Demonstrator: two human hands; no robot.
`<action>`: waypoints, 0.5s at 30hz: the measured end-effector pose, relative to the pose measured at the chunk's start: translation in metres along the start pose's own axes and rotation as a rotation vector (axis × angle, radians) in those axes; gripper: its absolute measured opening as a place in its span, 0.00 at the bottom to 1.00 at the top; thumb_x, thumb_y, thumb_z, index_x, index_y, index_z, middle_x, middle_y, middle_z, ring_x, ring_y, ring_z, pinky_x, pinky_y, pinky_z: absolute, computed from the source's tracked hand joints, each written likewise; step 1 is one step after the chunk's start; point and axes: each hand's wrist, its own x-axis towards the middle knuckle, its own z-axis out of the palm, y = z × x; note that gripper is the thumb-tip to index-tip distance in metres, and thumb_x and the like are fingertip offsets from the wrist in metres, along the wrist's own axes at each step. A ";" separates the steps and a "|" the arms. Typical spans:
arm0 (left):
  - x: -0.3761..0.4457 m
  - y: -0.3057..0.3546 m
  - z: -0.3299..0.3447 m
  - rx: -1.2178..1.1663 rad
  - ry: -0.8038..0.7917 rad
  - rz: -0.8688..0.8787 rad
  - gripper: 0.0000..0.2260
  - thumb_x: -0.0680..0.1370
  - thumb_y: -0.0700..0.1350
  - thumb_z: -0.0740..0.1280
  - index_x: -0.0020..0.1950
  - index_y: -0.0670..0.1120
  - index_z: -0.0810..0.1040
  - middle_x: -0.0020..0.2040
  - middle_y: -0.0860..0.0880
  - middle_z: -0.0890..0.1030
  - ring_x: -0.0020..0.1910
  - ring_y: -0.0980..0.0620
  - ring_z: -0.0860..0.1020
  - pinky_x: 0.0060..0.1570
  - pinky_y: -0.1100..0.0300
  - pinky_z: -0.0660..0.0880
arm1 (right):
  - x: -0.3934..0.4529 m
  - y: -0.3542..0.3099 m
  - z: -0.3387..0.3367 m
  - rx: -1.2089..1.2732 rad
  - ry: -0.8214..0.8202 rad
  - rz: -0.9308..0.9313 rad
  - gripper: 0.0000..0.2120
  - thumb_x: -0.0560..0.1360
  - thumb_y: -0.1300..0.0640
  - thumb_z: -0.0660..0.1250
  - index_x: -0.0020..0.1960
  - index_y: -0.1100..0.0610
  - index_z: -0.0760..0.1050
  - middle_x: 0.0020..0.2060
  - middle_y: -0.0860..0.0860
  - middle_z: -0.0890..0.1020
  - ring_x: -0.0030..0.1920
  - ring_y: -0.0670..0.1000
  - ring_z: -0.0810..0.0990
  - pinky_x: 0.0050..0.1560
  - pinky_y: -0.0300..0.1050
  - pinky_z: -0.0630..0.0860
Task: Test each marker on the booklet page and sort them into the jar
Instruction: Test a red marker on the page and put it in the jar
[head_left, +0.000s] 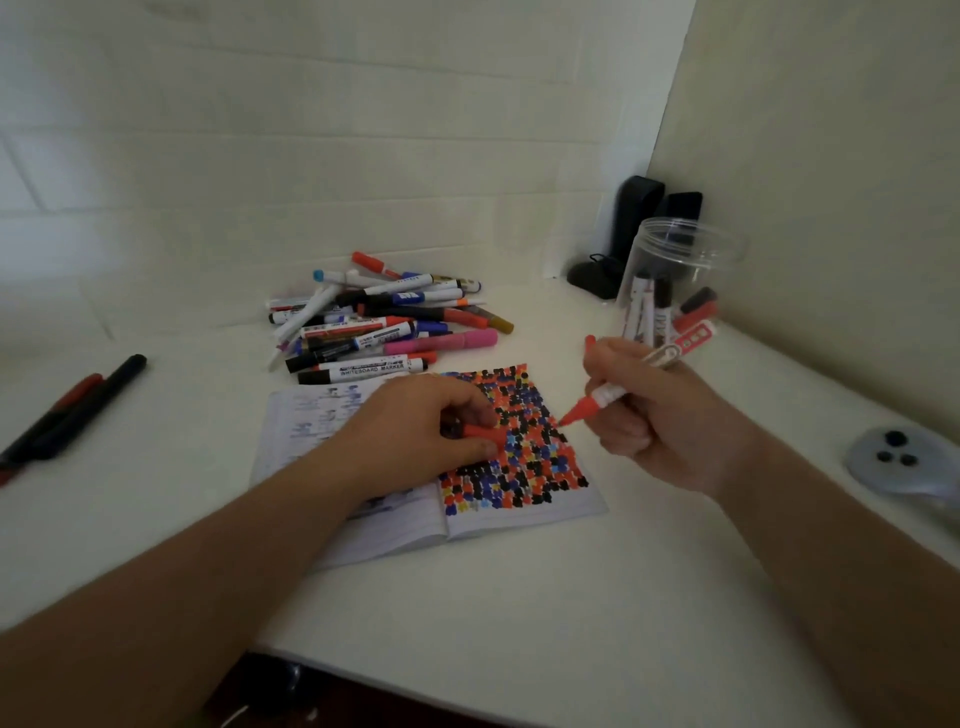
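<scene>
An open booklet (524, 512) is laid flat on a white table (519, 613), and its right-hand page is covered almost entirely with small dabs of orange, black and blue ink. The left hand (415, 431) is rested on the booklet across the fold, and an orange cap (480, 434) is pinched between its curled thumb and fingers, over the inked page. An uncapped orange marker (597, 397) is held in the right hand (644, 415), just right of the page; the fingers are wrapped round the white barrel, and the orange tip is pointed down and to the left, close to the right edge of the page. Whether the tip touches the paper cannot be told.

A clear plastic jar (675, 280) is seen on the far right, just behind the right hand, with no lid on it; several markers are stood in it, some black-capped and some red-capped. A loose pile of markers (384, 322) in many colours is heaped on the table beyond the booklet. Two dark pens (72, 415) are laid side by side at the far left of the table. A grey controller (898, 462) is placed at the right edge.
</scene>
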 end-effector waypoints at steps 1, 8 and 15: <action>0.000 -0.001 0.000 -0.012 -0.006 0.003 0.11 0.71 0.59 0.78 0.51 0.61 0.83 0.47 0.63 0.83 0.49 0.66 0.80 0.54 0.59 0.80 | 0.000 0.007 0.004 -0.029 0.023 -0.003 0.13 0.78 0.57 0.68 0.38 0.57 0.68 0.24 0.51 0.67 0.23 0.48 0.59 0.23 0.40 0.55; 0.000 0.000 0.000 -0.047 -0.006 0.015 0.09 0.71 0.58 0.79 0.48 0.60 0.85 0.44 0.64 0.84 0.47 0.68 0.80 0.49 0.66 0.77 | -0.009 0.021 0.015 -0.406 0.196 -0.034 0.11 0.68 0.63 0.70 0.32 0.55 0.69 0.24 0.52 0.70 0.24 0.50 0.63 0.26 0.38 0.62; 0.001 -0.002 0.001 -0.039 -0.004 0.013 0.09 0.71 0.59 0.78 0.48 0.61 0.85 0.45 0.64 0.84 0.48 0.68 0.80 0.49 0.68 0.76 | -0.005 0.027 0.018 -0.500 0.315 -0.031 0.13 0.63 0.63 0.69 0.29 0.56 0.64 0.23 0.55 0.69 0.24 0.52 0.67 0.26 0.39 0.64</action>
